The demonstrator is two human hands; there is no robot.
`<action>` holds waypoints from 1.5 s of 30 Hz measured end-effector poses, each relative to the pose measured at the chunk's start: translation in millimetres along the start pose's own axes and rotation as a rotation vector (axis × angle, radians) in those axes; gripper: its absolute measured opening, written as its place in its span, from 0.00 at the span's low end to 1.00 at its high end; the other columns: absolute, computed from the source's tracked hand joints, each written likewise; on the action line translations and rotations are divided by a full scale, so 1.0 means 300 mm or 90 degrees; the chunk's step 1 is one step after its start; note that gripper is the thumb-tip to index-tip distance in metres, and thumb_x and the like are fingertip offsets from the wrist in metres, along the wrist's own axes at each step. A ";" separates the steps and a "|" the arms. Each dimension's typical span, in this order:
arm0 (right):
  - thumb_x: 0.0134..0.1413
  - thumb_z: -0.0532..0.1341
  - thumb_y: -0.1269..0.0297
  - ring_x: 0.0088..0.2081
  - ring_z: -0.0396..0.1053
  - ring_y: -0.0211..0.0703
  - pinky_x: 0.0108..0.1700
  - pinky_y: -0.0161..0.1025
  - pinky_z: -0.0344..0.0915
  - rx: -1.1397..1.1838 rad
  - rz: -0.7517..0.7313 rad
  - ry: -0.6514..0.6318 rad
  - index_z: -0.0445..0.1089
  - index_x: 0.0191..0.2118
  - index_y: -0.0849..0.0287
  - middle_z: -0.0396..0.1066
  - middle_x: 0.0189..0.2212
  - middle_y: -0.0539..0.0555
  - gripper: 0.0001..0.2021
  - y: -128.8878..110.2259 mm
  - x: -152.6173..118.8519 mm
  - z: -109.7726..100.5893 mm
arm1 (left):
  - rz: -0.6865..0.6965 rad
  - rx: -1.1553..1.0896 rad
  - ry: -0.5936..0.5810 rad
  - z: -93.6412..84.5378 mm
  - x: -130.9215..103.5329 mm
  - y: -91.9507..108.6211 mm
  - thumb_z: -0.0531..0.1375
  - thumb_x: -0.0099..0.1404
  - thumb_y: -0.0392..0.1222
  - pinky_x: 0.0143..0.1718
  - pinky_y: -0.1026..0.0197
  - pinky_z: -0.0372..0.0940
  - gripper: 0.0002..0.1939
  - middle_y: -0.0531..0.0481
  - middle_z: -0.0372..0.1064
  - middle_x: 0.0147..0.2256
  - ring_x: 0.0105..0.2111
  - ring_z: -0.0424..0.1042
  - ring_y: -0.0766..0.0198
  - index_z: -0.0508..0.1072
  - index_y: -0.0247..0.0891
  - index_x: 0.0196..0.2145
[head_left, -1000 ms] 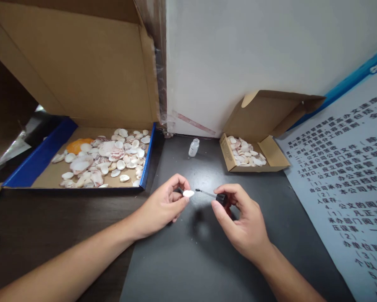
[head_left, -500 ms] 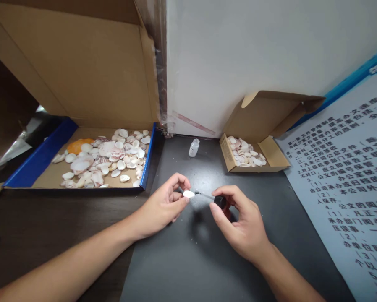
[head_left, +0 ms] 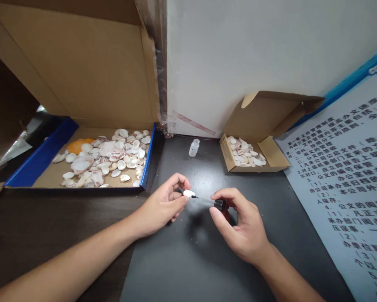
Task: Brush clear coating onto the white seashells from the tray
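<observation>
Between the thumb and fingers of my left hand (head_left: pixel 165 204) is a small white seashell (head_left: pixel 188 193), held above the dark grey mat. My right hand (head_left: pixel 243 220) pinches the black cap of a thin applicator brush (head_left: pixel 219 204). Its slender stem points left, and the dark tip touches or nearly touches the shell's edge. Beyond both hands stands a small uncapped bottle (head_left: pixel 193 148), clear to whitish, upright on the mat.
At left, an open blue-edged cardboard box (head_left: pixel 46 147) holds many shells and one orange piece. A smaller open cardboard box (head_left: pixel 273 152) of shells stands back right. A printed sheet (head_left: pixel 339 188) covers the right side; a white wall (head_left: pixel 239 50) rises behind.
The brush tip has shifted slightly down and left, from the shell's right end onto its near edge. My left hand with the shell has hardly moved.
</observation>
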State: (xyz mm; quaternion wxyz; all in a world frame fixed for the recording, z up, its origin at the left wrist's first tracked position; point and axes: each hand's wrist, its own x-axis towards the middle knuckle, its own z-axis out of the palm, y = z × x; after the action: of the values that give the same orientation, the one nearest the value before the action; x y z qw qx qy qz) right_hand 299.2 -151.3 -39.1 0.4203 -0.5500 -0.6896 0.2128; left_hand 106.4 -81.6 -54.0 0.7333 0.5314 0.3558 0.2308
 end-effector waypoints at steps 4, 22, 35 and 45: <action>0.55 0.60 0.70 0.22 0.62 0.34 0.24 0.31 0.63 -0.013 0.013 0.023 0.65 0.40 0.56 0.65 0.24 0.46 0.06 -0.001 0.001 0.000 | 0.003 0.007 0.005 0.001 0.001 0.001 0.58 0.65 0.47 0.18 0.71 0.54 0.12 0.64 0.52 0.18 0.16 0.53 0.73 0.57 0.41 0.38; 0.55 0.59 0.68 0.21 0.63 0.35 0.24 0.32 0.63 -0.012 -0.008 -0.006 0.65 0.38 0.56 0.67 0.24 0.47 0.05 -0.012 0.007 0.002 | 0.021 0.004 0.003 0.002 0.002 -0.008 0.59 0.64 0.50 0.17 0.72 0.51 0.14 0.64 0.52 0.19 0.16 0.53 0.74 0.58 0.41 0.38; 0.55 0.59 0.69 0.22 0.61 0.34 0.24 0.31 0.62 -0.027 0.008 0.036 0.64 0.38 0.56 0.64 0.24 0.46 0.04 -0.009 0.003 0.013 | 0.042 0.010 0.002 0.000 0.004 -0.017 0.58 0.66 0.48 0.17 0.71 0.50 0.13 0.63 0.53 0.20 0.16 0.52 0.75 0.57 0.42 0.38; 0.57 0.59 0.68 0.22 0.62 0.34 0.25 0.30 0.62 -0.020 0.010 0.016 0.65 0.39 0.56 0.64 0.24 0.46 0.04 -0.005 0.001 0.009 | 0.046 0.011 -0.003 0.000 0.008 -0.015 0.59 0.65 0.48 0.16 0.71 0.50 0.13 0.62 0.53 0.23 0.16 0.52 0.76 0.57 0.41 0.38</action>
State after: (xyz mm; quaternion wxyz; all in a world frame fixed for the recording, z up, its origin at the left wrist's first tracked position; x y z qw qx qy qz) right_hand 296.2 -151.0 -39.4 0.4187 -0.5642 -0.6833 0.1984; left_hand 107.6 -81.4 -58.9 0.7207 0.5506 0.3367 0.2531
